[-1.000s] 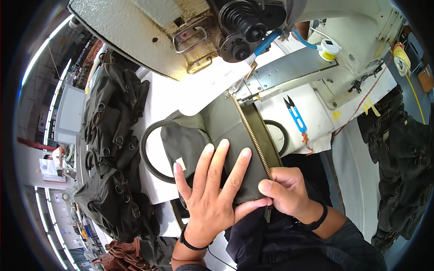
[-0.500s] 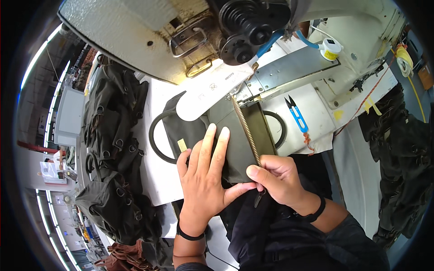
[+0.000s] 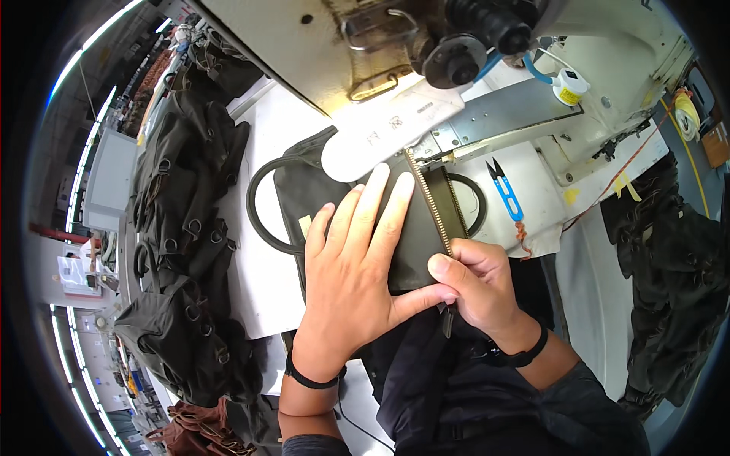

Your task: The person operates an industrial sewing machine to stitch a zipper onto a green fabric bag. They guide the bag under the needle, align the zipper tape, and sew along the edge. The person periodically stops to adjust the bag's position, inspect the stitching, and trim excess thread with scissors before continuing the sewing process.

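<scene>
Honestly, keep that left hand [image 3: 357, 273] spread flat on the olive bag panel [image 3: 414, 243] at the sewing machine [image 3: 426, 83] while the right hand [image 3: 475, 285] pinches the zipper tape [image 3: 430, 201] end, guiding it straight and taut.

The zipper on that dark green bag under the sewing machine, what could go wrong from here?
1. The left hand lies flat on the bag panel with fingertips close to the zipper and the machine head; they could drift too near the needle area.
2. The right hand pinches only the zipper's lower end, so the tape might skew.
3. The blue thread snips lie loose beside the bag and could get knocked.
</scene>
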{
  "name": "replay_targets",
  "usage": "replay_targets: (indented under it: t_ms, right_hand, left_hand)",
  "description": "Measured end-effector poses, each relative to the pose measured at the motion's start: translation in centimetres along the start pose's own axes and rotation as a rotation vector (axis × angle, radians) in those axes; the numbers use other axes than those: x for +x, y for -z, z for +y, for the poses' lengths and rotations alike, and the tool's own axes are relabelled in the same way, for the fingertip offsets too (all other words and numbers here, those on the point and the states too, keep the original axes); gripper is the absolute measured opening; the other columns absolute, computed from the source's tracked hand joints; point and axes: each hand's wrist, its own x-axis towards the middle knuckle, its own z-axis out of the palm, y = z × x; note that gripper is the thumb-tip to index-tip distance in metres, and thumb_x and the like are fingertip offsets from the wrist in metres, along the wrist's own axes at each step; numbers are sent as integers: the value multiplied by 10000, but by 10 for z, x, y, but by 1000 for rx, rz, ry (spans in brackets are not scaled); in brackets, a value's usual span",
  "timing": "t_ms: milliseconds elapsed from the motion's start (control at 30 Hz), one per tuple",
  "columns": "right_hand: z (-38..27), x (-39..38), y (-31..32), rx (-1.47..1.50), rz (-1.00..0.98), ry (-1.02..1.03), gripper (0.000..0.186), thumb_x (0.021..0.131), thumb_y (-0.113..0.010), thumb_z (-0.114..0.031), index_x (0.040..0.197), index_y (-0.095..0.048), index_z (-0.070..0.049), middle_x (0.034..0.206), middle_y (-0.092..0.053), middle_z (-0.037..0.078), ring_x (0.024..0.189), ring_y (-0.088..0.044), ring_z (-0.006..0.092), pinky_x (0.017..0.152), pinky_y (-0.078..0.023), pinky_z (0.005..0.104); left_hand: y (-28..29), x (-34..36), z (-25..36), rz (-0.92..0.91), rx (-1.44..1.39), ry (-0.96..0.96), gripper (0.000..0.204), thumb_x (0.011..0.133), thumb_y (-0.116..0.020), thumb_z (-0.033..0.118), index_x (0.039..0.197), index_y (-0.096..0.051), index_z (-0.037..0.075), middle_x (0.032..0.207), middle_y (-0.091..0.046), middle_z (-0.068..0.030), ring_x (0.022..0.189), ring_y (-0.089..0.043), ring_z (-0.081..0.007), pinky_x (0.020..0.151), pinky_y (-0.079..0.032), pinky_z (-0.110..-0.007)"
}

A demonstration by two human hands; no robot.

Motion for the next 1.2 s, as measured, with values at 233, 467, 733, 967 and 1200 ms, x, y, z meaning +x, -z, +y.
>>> replay_targets:
  t_ms: [233,467,733,967,1200]
  right_hand:
    - [-5,2,6,-32,-34,-34,404,1064,-652,-105,691,-502,-64,629,-493,-47,584,-410,9,513,-317,225]
    - [-5,16,5,26,-49,-3,412,1070,-641,-116,685,-498,-77,639,-510,-39,588,-426,15,527,-348,225]
    - [-5,32,6,-62,-37,20,380,1068,-645,-156,711,-544,-76,641,-522,-38,594,-440,17,536,-359,224]
    - [-9,55,1,-84,-8,12,359,1057,-650,-189,719,-588,-85,657,-534,-52,598,-454,8,545,-361,207]
    - [-10,74,-5,-218,83,65,349,1042,-676,-189,715,-656,-67,657,-573,-51,573,-469,8,533,-354,205]
  left_hand:
    - [6,4,3,-4,12,8,1175,752,-651,864,1578,-475,47,1586,-509,-193,1360,-546,-369,1179,-319,-525]
    - [0,11,-2,19,-23,39,1174,744,-697,828,1588,-463,46,1599,-502,-191,1364,-551,-360,1191,-308,-547]
    - [-10,9,-9,181,-31,-19,884,787,-795,629,1459,-624,82,1476,-632,-142,1311,-612,-296,1183,-341,-525]
    - [-25,20,-24,378,-133,-70,607,770,-884,443,1231,-751,70,1229,-744,-77,1118,-687,-264,1110,-416,-476]
    - [-34,33,-38,460,-277,-28,535,756,-911,375,1147,-758,44,1079,-766,-93,982,-714,-268,1062,-465,-468]
